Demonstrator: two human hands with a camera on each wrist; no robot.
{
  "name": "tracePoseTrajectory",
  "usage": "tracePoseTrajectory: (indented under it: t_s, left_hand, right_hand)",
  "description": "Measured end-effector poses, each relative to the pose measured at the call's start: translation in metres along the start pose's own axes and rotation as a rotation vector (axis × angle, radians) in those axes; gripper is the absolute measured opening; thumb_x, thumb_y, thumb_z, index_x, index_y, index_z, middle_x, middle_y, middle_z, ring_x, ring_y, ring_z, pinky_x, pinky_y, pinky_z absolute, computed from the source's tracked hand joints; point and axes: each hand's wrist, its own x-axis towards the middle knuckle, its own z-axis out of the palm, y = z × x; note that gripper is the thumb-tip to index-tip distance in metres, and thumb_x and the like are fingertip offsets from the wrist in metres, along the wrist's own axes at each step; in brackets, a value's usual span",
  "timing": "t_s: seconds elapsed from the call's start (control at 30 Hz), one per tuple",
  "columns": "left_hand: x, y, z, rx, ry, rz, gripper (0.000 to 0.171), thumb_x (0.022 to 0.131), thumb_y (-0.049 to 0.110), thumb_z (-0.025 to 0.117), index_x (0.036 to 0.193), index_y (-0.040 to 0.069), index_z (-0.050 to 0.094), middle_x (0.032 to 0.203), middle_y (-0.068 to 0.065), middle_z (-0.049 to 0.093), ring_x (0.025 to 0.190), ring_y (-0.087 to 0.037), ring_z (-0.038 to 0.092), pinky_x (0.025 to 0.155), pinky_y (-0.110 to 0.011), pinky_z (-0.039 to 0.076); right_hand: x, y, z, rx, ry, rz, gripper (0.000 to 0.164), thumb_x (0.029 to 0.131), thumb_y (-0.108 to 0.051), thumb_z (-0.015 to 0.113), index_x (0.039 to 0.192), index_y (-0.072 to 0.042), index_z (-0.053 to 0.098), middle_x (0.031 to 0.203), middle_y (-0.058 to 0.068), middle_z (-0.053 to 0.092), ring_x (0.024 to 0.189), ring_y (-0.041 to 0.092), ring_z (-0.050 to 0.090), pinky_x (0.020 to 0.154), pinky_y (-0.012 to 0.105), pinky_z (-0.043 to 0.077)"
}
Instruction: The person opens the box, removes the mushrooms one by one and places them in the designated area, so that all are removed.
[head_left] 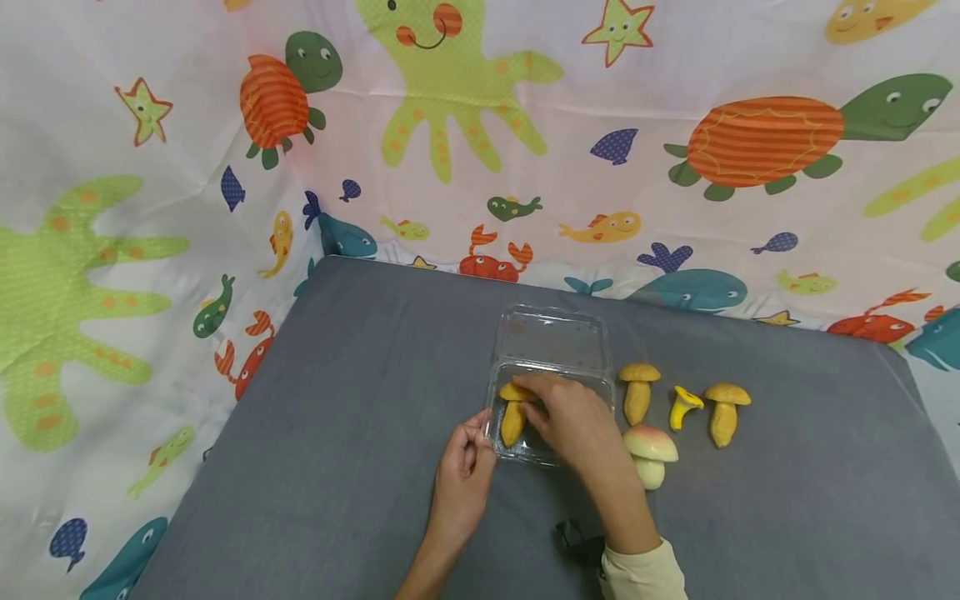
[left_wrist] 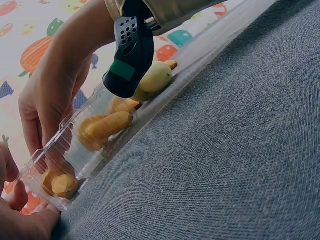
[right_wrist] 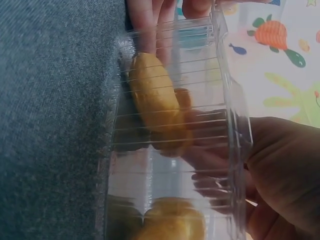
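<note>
A clear plastic clamshell box (head_left: 534, 457) lies with its lid (head_left: 553, 340) folded back. My left hand (head_left: 461, 483) pinches the box's near left edge between thumb and fingers. Inside, at the left end, lies a yellow-brown toy mushroom (head_left: 513, 423). My right hand (head_left: 572, 417) reaches into the box and holds this mushroom by its cap. Through the ribbed wall, the right wrist view shows the mushroom's stem (right_wrist: 150, 90). Another yellow-brown piece (right_wrist: 172, 220) shows lower there; whether it is inside the box I cannot tell.
Right of the box lie two brown mushrooms (head_left: 637, 396) (head_left: 724, 417), a small yellow chanterelle (head_left: 684, 408) between them, and a pale mushroom with a pinkish cap (head_left: 651, 454) by the right forearm. A grey cloth (head_left: 337, 433) covers the table; a sea-animal-print curtain (head_left: 450, 200) stands behind.
</note>
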Motion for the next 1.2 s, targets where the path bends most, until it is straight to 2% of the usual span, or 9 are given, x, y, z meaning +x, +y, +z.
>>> tracePoseTrajectory:
  t_s: [0.43, 0.6, 0.67, 0.87, 1.2]
  left_hand:
    - [-0.002, -0.001, -0.001, -0.005, -0.011, 0.004, 0.008, 0.106, 0.002, 0.054, 0.098, 0.001, 0.054, 0.154, -0.013, 0.055, 0.141, -0.027, 0.051, 0.103, -0.023, 0.044]
    - [-0.002, 0.000, -0.001, -0.001, -0.007, 0.003, 0.009, 0.106, 0.002, 0.054, 0.097, 0.002, 0.054, 0.154, -0.012, 0.055, 0.133, -0.026, 0.054, 0.096, -0.023, 0.045]
    - [-0.002, 0.000, -0.001, 0.001, -0.003, 0.000, 0.009, 0.106, 0.002, 0.054, 0.097, 0.002, 0.054, 0.154, -0.012, 0.056, 0.130, -0.027, 0.055, 0.092, -0.022, 0.046]
    - [-0.003, 0.000, 0.000, -0.007, -0.007, 0.003, 0.008, 0.105, 0.000, 0.054, 0.097, 0.001, 0.054, 0.153, -0.014, 0.056, 0.142, -0.028, 0.051, 0.103, -0.020, 0.044]
    - [-0.001, -0.001, 0.001, -0.008, -0.004, 0.016, 0.008, 0.105, 0.000, 0.054, 0.097, 0.001, 0.054, 0.153, -0.015, 0.056, 0.141, -0.028, 0.052, 0.104, -0.021, 0.044]
  right_hand:
    - [0.002, -0.003, 0.003, -0.003, 0.000, 0.048, 0.038, 0.089, -0.017, 0.088, 0.125, -0.014, 0.077, 0.123, 0.003, 0.076, 0.102, 0.026, 0.075, 0.083, 0.048, 0.060]
    - [0.002, -0.004, 0.005, -0.018, 0.011, 0.057, 0.035, 0.089, -0.016, 0.087, 0.122, -0.014, 0.077, 0.122, 0.002, 0.076, 0.101, 0.026, 0.075, 0.082, 0.049, 0.060]
    - [0.001, -0.005, 0.006, -0.023, 0.018, 0.053, 0.034, 0.089, -0.015, 0.087, 0.121, -0.014, 0.078, 0.122, 0.002, 0.076, 0.101, 0.026, 0.075, 0.082, 0.049, 0.060]
    - [-0.002, -0.004, 0.009, -0.038, 0.056, 0.026, 0.031, 0.089, -0.012, 0.086, 0.119, -0.012, 0.078, 0.121, 0.003, 0.077, 0.100, 0.026, 0.075, 0.081, 0.047, 0.060]
    - [-0.002, 0.000, 0.011, -0.049, 0.099, -0.031, 0.029, 0.090, -0.011, 0.084, 0.119, -0.010, 0.079, 0.121, 0.004, 0.077, 0.101, 0.026, 0.076, 0.079, 0.047, 0.061]
